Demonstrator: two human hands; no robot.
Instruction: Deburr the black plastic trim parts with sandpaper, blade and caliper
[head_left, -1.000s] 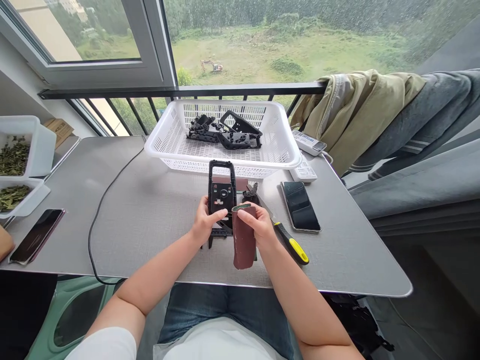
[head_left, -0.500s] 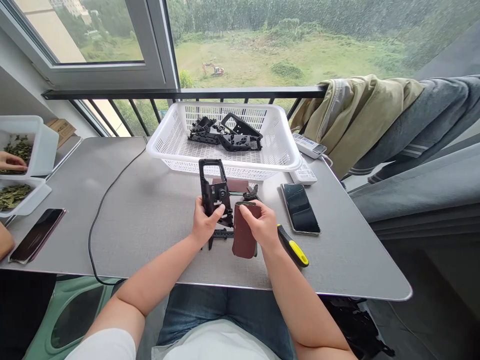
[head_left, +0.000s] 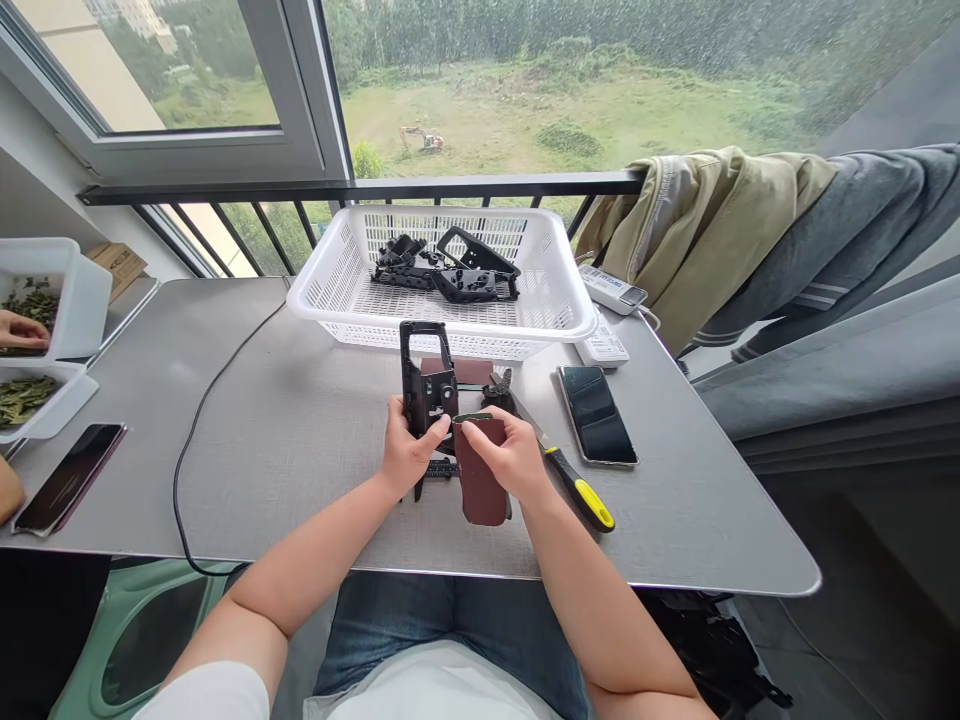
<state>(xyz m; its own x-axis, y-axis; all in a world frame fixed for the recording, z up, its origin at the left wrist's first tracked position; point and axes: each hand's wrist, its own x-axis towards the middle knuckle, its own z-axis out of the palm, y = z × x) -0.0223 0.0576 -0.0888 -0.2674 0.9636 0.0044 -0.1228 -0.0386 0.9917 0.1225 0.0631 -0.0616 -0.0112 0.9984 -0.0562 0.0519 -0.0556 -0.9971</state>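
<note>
My left hand (head_left: pixel 409 450) is shut around the lower end of an upright black plastic moulded part (head_left: pixel 426 392) with a rectangular open frame at its top. My right hand (head_left: pixel 511 456) grips a curled sheet of reddish-brown sandpaper (head_left: pixel 480 490), which stands just right of the black part, almost touching it. Behind them lies a flat brown sheet of sandpaper (head_left: pixel 472 372). A small black plastic piece (head_left: pixel 501 393) sits beside it. A toothed black strip (head_left: pixel 441 469) lies below my left hand. Right of my right hand rests a yellow-and-black handled screwdriver (head_left: pixel 579 489).
A white plastic basket (head_left: pixel 442 338) holds black plastic parts (head_left: pixel 442 273) at the back of the grey table (head_left: pixel 247 470). A phone (head_left: pixel 596 415) lies to the right, and another (head_left: pixel 67 478) to the left. A co-worker's hand (head_left: pixel 21 329) reaches into a white tub of dried leaves (head_left: pixel 79 310).
My right hand has brought the sandpaper a little left, closer to the black part. A co-worker's hand has come into view at the leaf tub.
</note>
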